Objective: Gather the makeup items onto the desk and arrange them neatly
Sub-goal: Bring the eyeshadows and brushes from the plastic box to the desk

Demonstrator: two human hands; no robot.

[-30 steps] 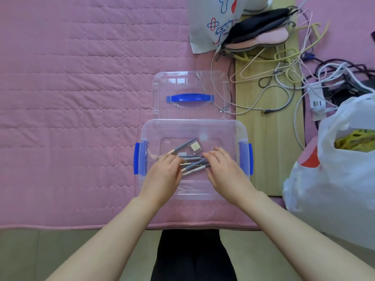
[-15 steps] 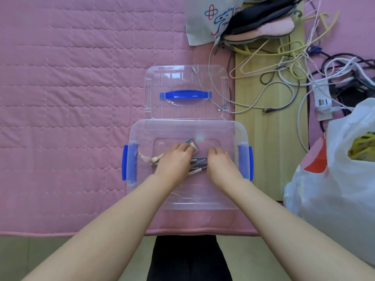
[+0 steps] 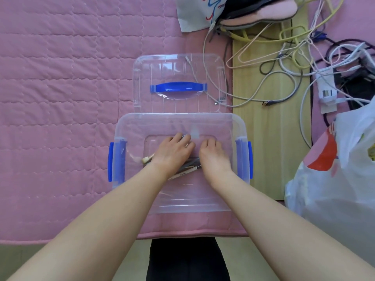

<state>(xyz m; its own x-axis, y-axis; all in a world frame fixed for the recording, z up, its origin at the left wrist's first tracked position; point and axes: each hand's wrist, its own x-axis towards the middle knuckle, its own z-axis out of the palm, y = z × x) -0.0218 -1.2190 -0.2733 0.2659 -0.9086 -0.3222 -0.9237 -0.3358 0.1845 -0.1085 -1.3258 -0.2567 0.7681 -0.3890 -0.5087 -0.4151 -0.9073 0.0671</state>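
Note:
A clear plastic box (image 3: 129,126) with blue side latches sits on the pink quilt, and both my hands are inside it. My left hand (image 3: 172,152) lies over a bundle of makeup pencils (image 3: 187,169), its fingers curled around them. A brush tip (image 3: 145,159) sticks out to the hand's left. My right hand (image 3: 213,157) is beside it, with fingers bent down to the box floor. What lies under those fingers is hidden.
The box's clear lid (image 3: 178,63) with a blue handle lies just behind the box. A wooden board (image 3: 269,138) on the right carries tangled cables (image 3: 284,63) and hangers. A white plastic bag (image 3: 334,179) stands at the right edge, with a printed bag and slippers (image 3: 263,11) at the top.
My left hand has slid right and forward over the pencils, covering the small square item. My right hand has moved forward and its fingers have curled down. The view has moved closer to the box.

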